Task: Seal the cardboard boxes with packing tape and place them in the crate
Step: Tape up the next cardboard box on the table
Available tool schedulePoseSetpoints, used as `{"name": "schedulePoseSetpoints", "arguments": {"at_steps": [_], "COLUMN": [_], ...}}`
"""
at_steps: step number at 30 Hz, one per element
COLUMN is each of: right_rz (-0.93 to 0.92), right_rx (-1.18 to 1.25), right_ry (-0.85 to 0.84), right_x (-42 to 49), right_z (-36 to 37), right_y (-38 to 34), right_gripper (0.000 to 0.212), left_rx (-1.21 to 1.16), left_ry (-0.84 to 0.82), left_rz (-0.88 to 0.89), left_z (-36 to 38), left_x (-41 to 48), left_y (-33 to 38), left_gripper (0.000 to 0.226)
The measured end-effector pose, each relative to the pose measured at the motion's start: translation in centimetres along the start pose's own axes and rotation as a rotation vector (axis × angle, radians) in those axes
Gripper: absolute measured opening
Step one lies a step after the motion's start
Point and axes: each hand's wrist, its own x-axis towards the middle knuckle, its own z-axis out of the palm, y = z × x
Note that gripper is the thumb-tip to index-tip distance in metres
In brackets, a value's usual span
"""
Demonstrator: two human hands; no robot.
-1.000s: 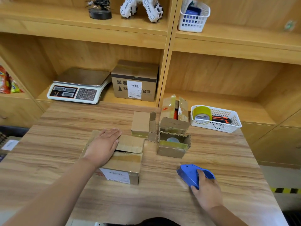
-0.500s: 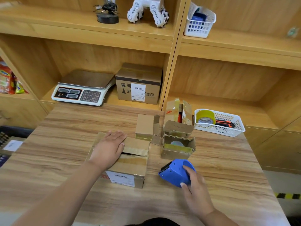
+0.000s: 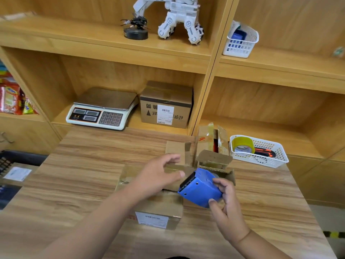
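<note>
Raised from table, right hand grips tape dispenser.

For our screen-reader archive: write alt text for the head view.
The right hand holds a blue tape dispenser; the left hand reaches toward it above a cardboard box on the table. A scale sits on the shelf behind.

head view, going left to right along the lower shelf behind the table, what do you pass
Snack packets → digital scale → labelled cardboard box → white basket holding a yellow tape roll and an orange utility knife.
</note>
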Motion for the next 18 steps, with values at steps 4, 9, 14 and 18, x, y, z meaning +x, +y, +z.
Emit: {"name": "schedulePoseSetpoints", "arguments": {"at_steps": [4,9,14,18], "right_rz": [-0.046,-0.129,-0.181,-0.245], "right_rx": [-0.042,-0.081,-0.180,-0.376], "right_ry": [-0.031,-0.064,-0.133,-0.184], "right_x": [1.0,2.2,3.3,4.6], "right_z": [0.6,1.2,1.5,1.6], "right_y": [-1.2,-2.3,-3.8,-5.2], "right_gripper": [0.057,0.053,0.048,0.057], "left_rx": [-0.099,-0.156,-0.186,-0.248], "left_ry": [0.063,0.176,0.235,0.252], "left_rz": [-0.066,-0.107,-0.122,-0.164], "left_z": [-0.9,-1.8,-3.3,-4.4], "left_x": [0.3,0.3,0.0,-0.2], "left_y": [0.7,0.3,-0.7,-1.3], "left_gripper": [0.035,0.017,0.016,0.013]}}
